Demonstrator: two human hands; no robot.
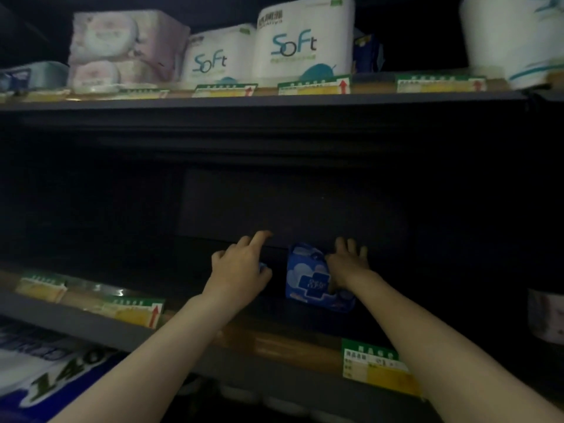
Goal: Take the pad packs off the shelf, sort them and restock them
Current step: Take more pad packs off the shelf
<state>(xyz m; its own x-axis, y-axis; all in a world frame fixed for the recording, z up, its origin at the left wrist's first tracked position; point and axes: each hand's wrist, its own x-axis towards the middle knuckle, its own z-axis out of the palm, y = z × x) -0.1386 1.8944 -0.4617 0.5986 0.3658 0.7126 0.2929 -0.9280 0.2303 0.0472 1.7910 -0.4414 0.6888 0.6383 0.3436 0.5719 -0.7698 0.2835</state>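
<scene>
Blue pad pack (pixel 311 277) standing upright on the dark middle shelf (pixel 274 340), far back from its wooden front edge. Right hand (pixel 346 264) reaching in beside the pack, palm against its right side, fingers spread and pointing toward the shelf's back wall, thumb hooked over the pack's top corner; wrist bent, forearm stretched straight in over the edge. Left hand (pixel 241 264) just left of the pack, apart from it, index finger extended toward the back, other fingers curled round a small blue thing barely showing beneath the palm; too hidden to identify. Above the shelf, white "Soft" tissue rolls (pixel 303 41) and a pink pack (pixel 122 47).
</scene>
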